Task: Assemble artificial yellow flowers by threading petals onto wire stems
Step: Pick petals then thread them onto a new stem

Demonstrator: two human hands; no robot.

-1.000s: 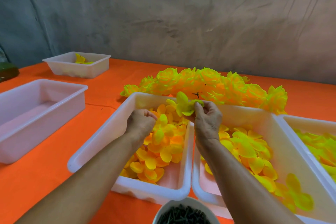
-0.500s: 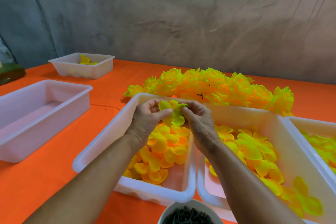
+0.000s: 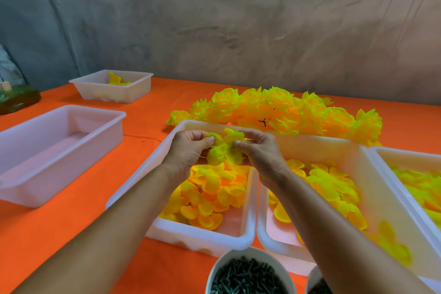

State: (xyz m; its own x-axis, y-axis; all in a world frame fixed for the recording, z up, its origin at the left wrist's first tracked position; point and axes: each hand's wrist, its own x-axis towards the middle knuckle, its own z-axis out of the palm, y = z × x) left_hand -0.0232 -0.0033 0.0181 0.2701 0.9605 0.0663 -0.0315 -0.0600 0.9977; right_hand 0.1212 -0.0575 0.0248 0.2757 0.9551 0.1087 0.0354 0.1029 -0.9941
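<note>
A yellow-green petal cluster [image 3: 224,150] hangs above the far end of a white tray [image 3: 133,188] full of loose yellow petals [image 3: 210,196]. My left hand [image 3: 188,153] pinches the cluster's left side with thumb and fingers. From the right, my right hand [image 3: 260,153] pinches it too. Any wire stem inside the cluster is hidden. Behind the trays, finished yellow flowers [image 3: 281,112] lie in a heap on the orange table.
A second petal tray [image 3: 358,174] and a third [image 3: 405,157] stand to the right. An empty white tray [image 3: 57,148] sits left, and a smaller one [image 3: 112,87] far left. A white bowl [image 3: 214,267] of dark green pieces is at the near edge.
My left hand rose from the petal tray and met my right hand at the petal cluster. Both hands now pinch it together, slightly lower and further left than before.
</note>
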